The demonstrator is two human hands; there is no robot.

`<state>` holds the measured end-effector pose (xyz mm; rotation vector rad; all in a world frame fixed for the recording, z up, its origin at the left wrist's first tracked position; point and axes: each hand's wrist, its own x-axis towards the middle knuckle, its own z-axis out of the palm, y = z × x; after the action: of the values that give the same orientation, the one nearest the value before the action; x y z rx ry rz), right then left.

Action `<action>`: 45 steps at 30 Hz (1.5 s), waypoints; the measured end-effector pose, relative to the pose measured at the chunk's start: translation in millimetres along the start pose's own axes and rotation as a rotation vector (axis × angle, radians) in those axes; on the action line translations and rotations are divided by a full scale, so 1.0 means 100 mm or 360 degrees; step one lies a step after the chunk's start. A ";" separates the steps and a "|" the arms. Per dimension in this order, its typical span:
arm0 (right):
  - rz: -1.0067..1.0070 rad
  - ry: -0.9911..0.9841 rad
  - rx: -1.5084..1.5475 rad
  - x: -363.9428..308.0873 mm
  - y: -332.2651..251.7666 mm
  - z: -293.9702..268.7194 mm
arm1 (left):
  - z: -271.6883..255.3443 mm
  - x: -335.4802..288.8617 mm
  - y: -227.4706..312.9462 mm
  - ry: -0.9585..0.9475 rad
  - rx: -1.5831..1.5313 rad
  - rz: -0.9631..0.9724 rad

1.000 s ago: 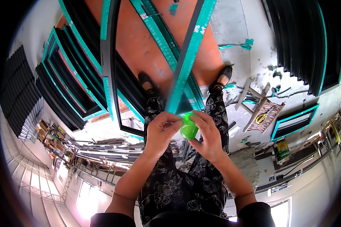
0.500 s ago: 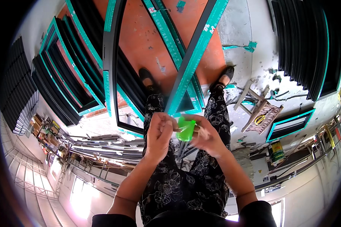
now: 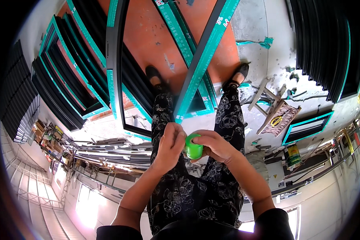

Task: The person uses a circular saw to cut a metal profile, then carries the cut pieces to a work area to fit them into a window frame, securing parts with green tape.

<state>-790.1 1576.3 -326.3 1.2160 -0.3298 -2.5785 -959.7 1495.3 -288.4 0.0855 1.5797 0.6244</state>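
My right hand is closed around a small bright green cylinder, its thumb lying over the top. The cylinder is shiny and looks like a roll or a small cup; I cannot tell which. Close against its left side, my left hand is closed with its fingers curled together; what they hold, if anything, is hidden. Both hands are in front of my thighs. Just beyond them is the lower end of a dark frame bar covered in teal film.
More dark frames with teal film lean at the left. Dark profiles stand stacked at the right. A small wooden stool lies on the littered floor, near a small teal-edged frame and a tin.
The green cylinder has come slightly lower and turned, and my right thumb now lies over its top. A pale blur by my right fingers no longer shows. My left hand has dropped slightly.
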 end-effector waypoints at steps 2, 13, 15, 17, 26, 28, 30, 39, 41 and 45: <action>0.0015 0.0000 0.0027 0.03 0.03 -0.04 | -0.03 -0.01 -0.01 0.0002 0.0068 -0.0004; -0.0015 0.0166 0.0429 0.19 0.15 0.04 | -0.36 0.12 0.09 -0.0659 0.0027 -0.0147; 0.0018 0.0148 0.0421 0.19 0.15 0.02 | -0.41 0.10 0.20 -0.0697 0.0211 -0.0204; 0.0054 0.0130 0.0415 0.20 0.18 0.02 | -0.42 0.09 0.21 -0.0733 0.0396 -0.0264; 0.0048 0.0128 0.0391 0.24 0.24 0.00 | -0.50 0.09 -0.03 -0.0352 0.1082 0.0760; 0.0124 -0.0037 0.0467 0.21 0.26 -0.02 | -0.53 0.03 -0.14 -0.0422 0.0369 0.0306; 0.0150 -0.0003 0.0515 0.21 0.32 -0.01 | -0.52 0.00 -0.19 -0.0431 0.0282 0.0243; 0.0594 -0.0106 0.0684 0.32 0.65 -0.10 | -0.70 0.06 -0.11 -0.1080 0.0007 -0.0404; 0.0664 -0.0211 0.0673 0.33 0.68 -0.06 | -0.77 0.10 -0.10 -0.1196 -0.0101 -0.0607; 0.0606 -0.0490 0.0951 0.41 0.60 0.03 | -0.78 0.12 -0.02 -0.0889 -0.0167 -0.0606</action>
<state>-808.9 1506.4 -334.5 0.7858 -1.3297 -2.3808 -1033.9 1472.6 -301.6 -0.1111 0.9837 0.3401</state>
